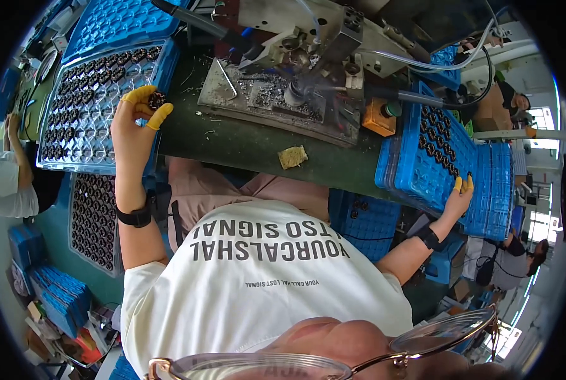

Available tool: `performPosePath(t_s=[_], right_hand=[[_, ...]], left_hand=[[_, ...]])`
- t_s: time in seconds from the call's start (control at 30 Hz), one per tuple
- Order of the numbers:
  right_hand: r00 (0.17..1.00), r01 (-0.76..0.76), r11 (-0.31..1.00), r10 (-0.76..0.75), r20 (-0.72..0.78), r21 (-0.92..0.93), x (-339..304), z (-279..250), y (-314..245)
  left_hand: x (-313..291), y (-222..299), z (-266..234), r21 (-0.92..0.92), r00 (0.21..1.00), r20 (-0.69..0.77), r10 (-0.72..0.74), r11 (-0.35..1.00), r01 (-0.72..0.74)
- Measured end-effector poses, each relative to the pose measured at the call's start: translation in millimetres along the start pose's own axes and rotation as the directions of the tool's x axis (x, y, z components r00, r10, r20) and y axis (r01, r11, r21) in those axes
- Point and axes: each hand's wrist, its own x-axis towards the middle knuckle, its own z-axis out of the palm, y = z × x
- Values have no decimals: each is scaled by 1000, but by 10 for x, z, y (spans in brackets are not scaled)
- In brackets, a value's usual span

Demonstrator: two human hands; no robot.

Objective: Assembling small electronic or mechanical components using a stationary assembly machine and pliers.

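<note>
My left hand [135, 117], with yellow finger cots on its fingertips, pinches a small dark round part [158, 100] with coppery spots. It is raised over the right edge of a clear-and-blue tray [96, 166] holding rows of similar parts. My right hand [458, 197], also in yellow finger cots, is at the near right corner of a stacked blue tray [402, 166]. Its fingers are bent close together; a tiny dark thing shows at the fingertips, too small to name. Between the hands stands a metal machine fixture [276, 120] strewn with metal shavings.
A yellowish sponge [293, 158] and an orange block [380, 116] lie near the fixture on the green bench [232, 142]. Black hoses [416, 96] reach in from both sides. More blue trays [492, 183] are stacked at the right. Other people work at far left and right.
</note>
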Motion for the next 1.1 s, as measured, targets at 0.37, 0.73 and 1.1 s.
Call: performPosePath(t_s=[0.37,0.73,1.1], right_hand=[[1000,-28,999,28,3,42,7,27,5],[999,-43,999,43,10,0,-43,-17,-114],[998,-61,998,61,2,5,-50,-28,-106]], left_hand=[[3,-1,38,-121,999,-24,-37,992,34],[-12,-8,-3,-100,1000,24,-7,995,9],[-15,2,20,-84,1000,9,-3,996,4]])
